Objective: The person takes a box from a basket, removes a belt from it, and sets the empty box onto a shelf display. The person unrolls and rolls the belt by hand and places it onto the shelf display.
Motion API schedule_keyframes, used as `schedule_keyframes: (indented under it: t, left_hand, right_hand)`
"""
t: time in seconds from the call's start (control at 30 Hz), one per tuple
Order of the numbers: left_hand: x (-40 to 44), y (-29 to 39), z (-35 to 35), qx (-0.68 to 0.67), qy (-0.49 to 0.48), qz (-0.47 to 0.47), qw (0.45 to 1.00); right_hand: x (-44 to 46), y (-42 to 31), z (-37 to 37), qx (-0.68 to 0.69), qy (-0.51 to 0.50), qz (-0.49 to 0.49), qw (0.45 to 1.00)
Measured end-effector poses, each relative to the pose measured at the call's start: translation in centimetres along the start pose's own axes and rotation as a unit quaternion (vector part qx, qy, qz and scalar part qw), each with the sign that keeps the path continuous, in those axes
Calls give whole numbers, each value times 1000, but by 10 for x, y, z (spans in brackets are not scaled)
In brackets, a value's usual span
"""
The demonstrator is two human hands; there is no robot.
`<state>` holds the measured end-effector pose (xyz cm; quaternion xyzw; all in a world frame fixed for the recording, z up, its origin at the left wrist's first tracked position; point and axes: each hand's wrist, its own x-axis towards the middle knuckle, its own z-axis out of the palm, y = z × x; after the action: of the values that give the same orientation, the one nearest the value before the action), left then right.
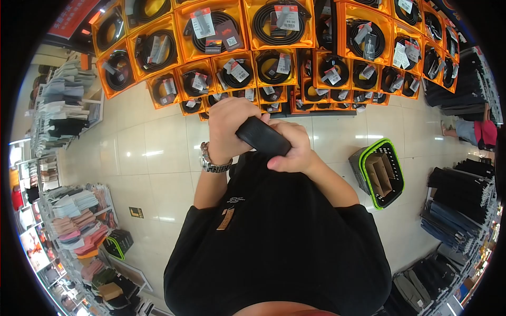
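In the head view a black belt (263,136), which looks rolled up and seen edge-on, is held out in front of the chest. My left hand (230,124), with a metal watch (213,162) on its wrist, is closed round the belt's left end. At the other end my right hand (296,145) grips it, thumb on the near side and fingers beyond. The hands partly cover the belt. Past them stands a display of orange boxes (182,73) with coiled black belts (279,26) and price tags.
A black basket with a green rim (380,197) stands on the tiled floor (163,179) at right, cardboard inside. Another green-rimmed basket (118,243) is at lower left. Clothes racks (74,210) line the left, trousers (458,203) the right. Part of another person (469,131) shows at far right.
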<state>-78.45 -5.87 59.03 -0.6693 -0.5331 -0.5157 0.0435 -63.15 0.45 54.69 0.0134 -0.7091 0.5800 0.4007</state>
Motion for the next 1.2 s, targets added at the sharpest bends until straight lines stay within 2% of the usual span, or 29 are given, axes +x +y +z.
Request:
schedule_keyframes:
  t: [0.1, 0.13, 0.33, 0.87, 0.93, 1.2]
  left_hand:
    - [-6, -2, 3, -46, 19, -51, 997]
    - [-7, -3, 5, -78, 38, -73, 994]
    - [-8, -4, 6, -107, 28, -72, 991]
    - [-8, -11, 14, -181, 19, -58, 982]
    - [-8, -10, 16, -247, 29, -104, 963]
    - [-8, -5, 20, -248, 13, -91, 964]
  right_hand:
    - [3, 3, 4, 9, -3, -57, 998]
    - [1, 3, 3, 4, -9, -44, 999]
    - [3, 6, 3, -7, -20, -95, 995]
    - [2, -8, 6, -13, -23, -20, 999]
    - [7, -4, 7, -19, -29, -126, 991]
    - [-2, -3, 10, -85, -2, -179, 980]
